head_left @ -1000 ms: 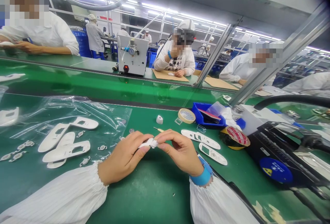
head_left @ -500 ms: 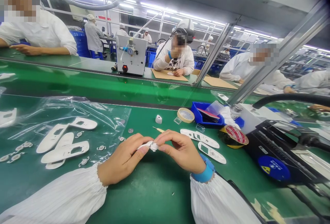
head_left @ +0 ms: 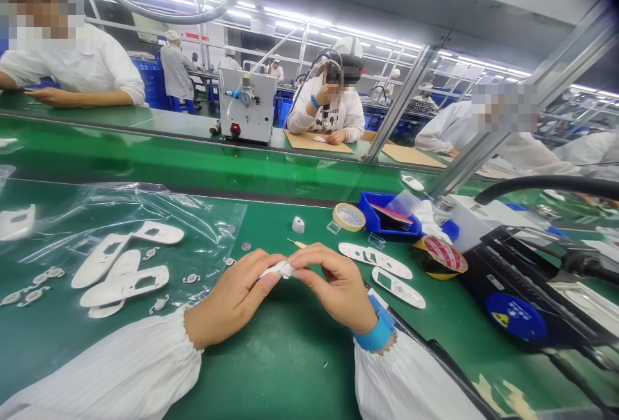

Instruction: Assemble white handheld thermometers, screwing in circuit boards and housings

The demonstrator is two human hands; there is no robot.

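Note:
Between my fingertips is a small white plastic part (head_left: pixel 281 270), mostly covered by both hands. My left hand (head_left: pixel 236 297) pinches it from the left, thumb in front. My right hand (head_left: pixel 333 284), with a blue band at the wrist, grips its right end. Just behind my fingers lies a thin tool with a pale handle (head_left: pixel 300 244). A small white cap-like piece (head_left: pixel 298 224) stands farther back. Right of my right hand are a white shell with several openings (head_left: pixel 353 252) and a white shell with a window (head_left: pixel 406 290).
At left, white shells (head_left: pixel 145 278) and small clip-like parts (head_left: pixel 191 278) lie on clear plastic film (head_left: pixel 203 220). To the right are a blue bin (head_left: pixel 387 230), a round tub (head_left: pixel 349 217), a tape roll (head_left: pixel 438 256) and a black machine (head_left: pixel 512 278). Co-workers sit across the bench.
My right hand has shifted slightly left and turned at the wrist, its fingers closer to my left hand. Less of the white part's detail shows. A white device on the far strip has moved left.

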